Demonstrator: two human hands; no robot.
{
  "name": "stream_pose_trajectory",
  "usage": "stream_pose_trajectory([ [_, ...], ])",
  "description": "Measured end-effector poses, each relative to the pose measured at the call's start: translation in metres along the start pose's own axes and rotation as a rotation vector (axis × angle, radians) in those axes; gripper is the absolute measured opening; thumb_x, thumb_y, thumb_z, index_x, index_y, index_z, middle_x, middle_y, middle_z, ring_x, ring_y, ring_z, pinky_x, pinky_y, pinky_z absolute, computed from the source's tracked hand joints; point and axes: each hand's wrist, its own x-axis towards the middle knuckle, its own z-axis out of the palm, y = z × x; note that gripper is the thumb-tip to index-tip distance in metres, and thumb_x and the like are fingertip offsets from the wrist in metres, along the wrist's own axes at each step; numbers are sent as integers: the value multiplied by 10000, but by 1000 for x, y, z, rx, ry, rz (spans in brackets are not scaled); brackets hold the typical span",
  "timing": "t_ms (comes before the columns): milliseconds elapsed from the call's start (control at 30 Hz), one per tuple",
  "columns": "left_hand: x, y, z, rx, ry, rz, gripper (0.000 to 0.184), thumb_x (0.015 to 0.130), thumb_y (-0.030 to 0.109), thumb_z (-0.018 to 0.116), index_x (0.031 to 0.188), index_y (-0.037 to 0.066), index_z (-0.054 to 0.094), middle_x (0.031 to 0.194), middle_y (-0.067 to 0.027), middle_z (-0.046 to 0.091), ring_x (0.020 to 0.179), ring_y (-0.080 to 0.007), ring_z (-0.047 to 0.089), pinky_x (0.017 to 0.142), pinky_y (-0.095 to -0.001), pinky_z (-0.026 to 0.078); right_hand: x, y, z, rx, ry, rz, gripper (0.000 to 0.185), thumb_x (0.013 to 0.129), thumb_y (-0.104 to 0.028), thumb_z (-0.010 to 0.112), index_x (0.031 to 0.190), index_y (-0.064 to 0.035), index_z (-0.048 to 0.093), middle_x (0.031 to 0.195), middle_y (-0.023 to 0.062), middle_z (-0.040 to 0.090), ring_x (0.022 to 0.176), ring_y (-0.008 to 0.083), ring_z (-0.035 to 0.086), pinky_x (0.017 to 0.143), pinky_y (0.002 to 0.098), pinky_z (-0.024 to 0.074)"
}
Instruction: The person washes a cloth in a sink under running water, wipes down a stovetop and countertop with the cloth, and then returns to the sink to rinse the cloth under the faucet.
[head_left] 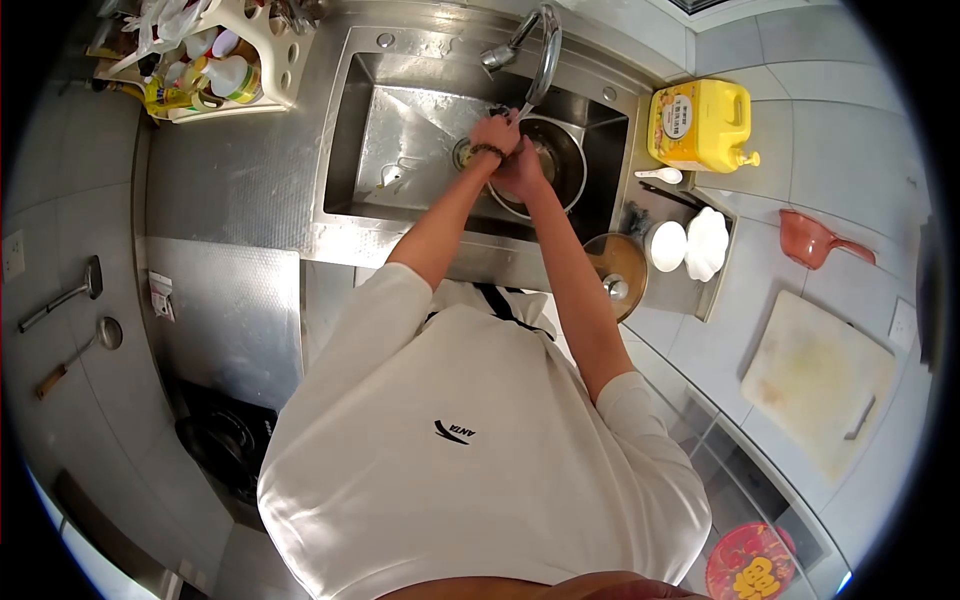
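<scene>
Both of my hands are together over the steel sink, just under the curved faucet. My left hand, with a dark bead bracelet on its wrist, has its fingers bent round something small and dark that I cannot make out. Close beside it is my right hand, touching or nearly touching it; its fingers are mostly hidden. A round metal pot sits in the sink below and to the right of the hands.
Right of the sink are a glass lid, a white cup, a scalloped white bowl, a white spoon and a yellow jug. A rack with bottles stands at the upper left.
</scene>
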Motion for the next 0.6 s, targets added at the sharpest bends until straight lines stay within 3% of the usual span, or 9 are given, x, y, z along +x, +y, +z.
stream_pose_trajectory([
  [67,-6,-12,2,108,127,399,294,874,320,572,920,51,681,895,-155,687,968,-395,578,854,-470,461,4,-6,15,44,-28,-34,614,991,-505,241,1379,-48,375,1309,183,511,1226,383,486,1029,545,392],
  [133,-19,-12,-5,-19,183,405,222,860,256,590,931,52,641,868,-135,669,982,-373,562,846,-458,454,3,-12,24,86,-47,-55,605,990,-499,254,1356,-41,406,1303,178,519,1250,375,457,1050,541,368],
  [200,-35,-7,-19,-238,313,438,158,812,91,614,951,68,542,804,-107,621,925,-348,567,809,-452,444,8,-18,34,69,187,-70,583,988,-488,255,1296,-40,467,1271,174,546,1180,363,509,1034,538,381],
  [233,-39,-6,-22,-236,316,433,158,812,91,614,951,68,542,804,-107,621,925,-348,567,809,-452,445,12,-18,26,67,185,-64,583,988,-488,255,1296,-40,467,1271,174,546,1180,363,509,1034,538,381],
  [300,-43,-5,-20,-449,260,380,170,804,118,626,954,86,552,803,-118,625,863,-352,572,794,-445,443,12,-20,14,248,-633,9,413,987,-359,388,1216,-61,558,1198,104,619,1116,281,572,1003,433,435],
  [333,-42,-8,-17,-399,241,393,146,820,136,611,948,85,561,790,-124,619,821,-355,573,784,-447,440,15,-16,14,276,-859,52,401,983,-348,402,1211,-60,561,1192,103,622,1112,278,575,1000,432,438],
  [433,-31,-15,-16,-285,448,440,109,856,162,585,917,73,568,760,-113,603,818,-338,571,779,-446,426,29,-3,18,87,-224,95,366,971,-314,444,1198,-55,570,1176,99,630,1099,268,583,990,428,448],
  [500,-29,-16,-27,-408,444,447,80,880,143,546,879,69,574,766,-110,598,803,-333,556,790,-444,402,38,-2,17,-4,-121,93,344,963,-292,473,1188,-53,576,1165,97,636,1091,262,588,983,425,454],
  [600,-36,-11,-55,-354,634,473,71,876,101,525,852,60,577,827,-124,618,786,-327,530,804,-414,385,58,-2,7,-74,-71,74,314,951,-258,515,1175,-48,584,1148,93,644,1078,252,596,973,421,464],
])
